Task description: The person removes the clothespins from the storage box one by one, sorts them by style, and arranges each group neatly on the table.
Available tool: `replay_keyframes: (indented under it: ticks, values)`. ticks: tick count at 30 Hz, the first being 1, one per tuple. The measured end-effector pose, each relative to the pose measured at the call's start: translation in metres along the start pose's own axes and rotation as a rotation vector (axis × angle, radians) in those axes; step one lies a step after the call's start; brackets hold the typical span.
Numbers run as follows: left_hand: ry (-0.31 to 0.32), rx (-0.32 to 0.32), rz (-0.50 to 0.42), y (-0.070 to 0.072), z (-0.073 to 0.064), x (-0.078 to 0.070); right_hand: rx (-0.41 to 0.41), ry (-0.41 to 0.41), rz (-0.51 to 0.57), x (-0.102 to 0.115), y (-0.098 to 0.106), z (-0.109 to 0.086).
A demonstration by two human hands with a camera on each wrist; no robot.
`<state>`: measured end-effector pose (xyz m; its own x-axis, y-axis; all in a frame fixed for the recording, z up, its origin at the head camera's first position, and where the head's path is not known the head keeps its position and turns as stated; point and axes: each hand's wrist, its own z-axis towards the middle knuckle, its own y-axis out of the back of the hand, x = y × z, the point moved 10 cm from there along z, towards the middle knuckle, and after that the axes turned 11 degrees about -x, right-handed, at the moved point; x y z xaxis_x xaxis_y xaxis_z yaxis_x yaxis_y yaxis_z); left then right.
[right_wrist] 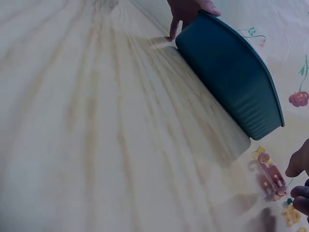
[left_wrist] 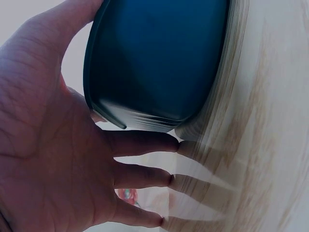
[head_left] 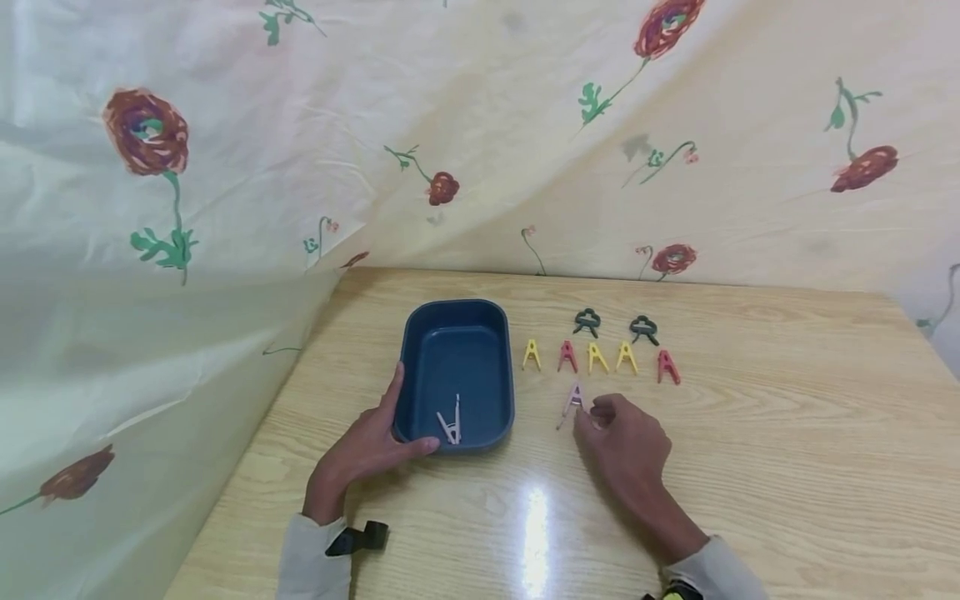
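My left hand rests at the near left corner of a dark blue plastic tub, thumb along the rim. In the left wrist view the other fingers stretch out straight beside its wall. A pale pink clothespin lies inside at the near end. To the right of the tub, my right hand is low over the table, with thumb and index finger parted right at another pale pink clothespin. In the right wrist view those fingers show beside the pink clothespin, nothing held between them.
Beyond the right hand lie yellow clothespins and red clothespins in a rough row. Behind them are two dark green clips. A flowered cloth hangs along the back and left edges of the wooden table.
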<state>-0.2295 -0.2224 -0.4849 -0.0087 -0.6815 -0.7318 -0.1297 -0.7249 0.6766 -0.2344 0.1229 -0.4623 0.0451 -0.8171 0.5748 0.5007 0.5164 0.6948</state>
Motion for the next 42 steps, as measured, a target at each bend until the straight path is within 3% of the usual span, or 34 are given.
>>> replay_keyframes:
  ticks: [4, 11, 20, 23, 28, 37, 42]
  values:
    - [-0.003, 0.001, 0.001, 0.003, 0.002, -0.001, -0.074, 0.059, 0.031, 0.011, 0.003, 0.007]
    - [-0.012, -0.006, -0.009, 0.011, 0.006, -0.001, -0.176, 0.223, 0.165, 0.049, 0.0, 0.015]
    - [-0.023, 0.001, -0.021, 0.008, 0.009, 0.001, -0.161, 0.466, 0.325, 0.114, -0.017, 0.015]
    - [-0.03, -0.007, -0.026, 0.009, 0.01, 0.0, -0.097, 0.528, 0.33, 0.133, -0.029, 0.013]
    - [-0.049, -0.015, -0.041, 0.008, 0.007, -0.001, 0.08, 0.548, 0.297, 0.155, -0.052, 0.007]
    - [-0.03, 0.003, -0.061, 0.002, 0.0, 0.005, 0.518, 0.57, 0.141, 0.178, -0.102, -0.01]
    - [-0.044, -0.004, -0.06, 0.002, 0.002, 0.004, 0.565, 0.664, 0.102, 0.19, -0.115, -0.016]
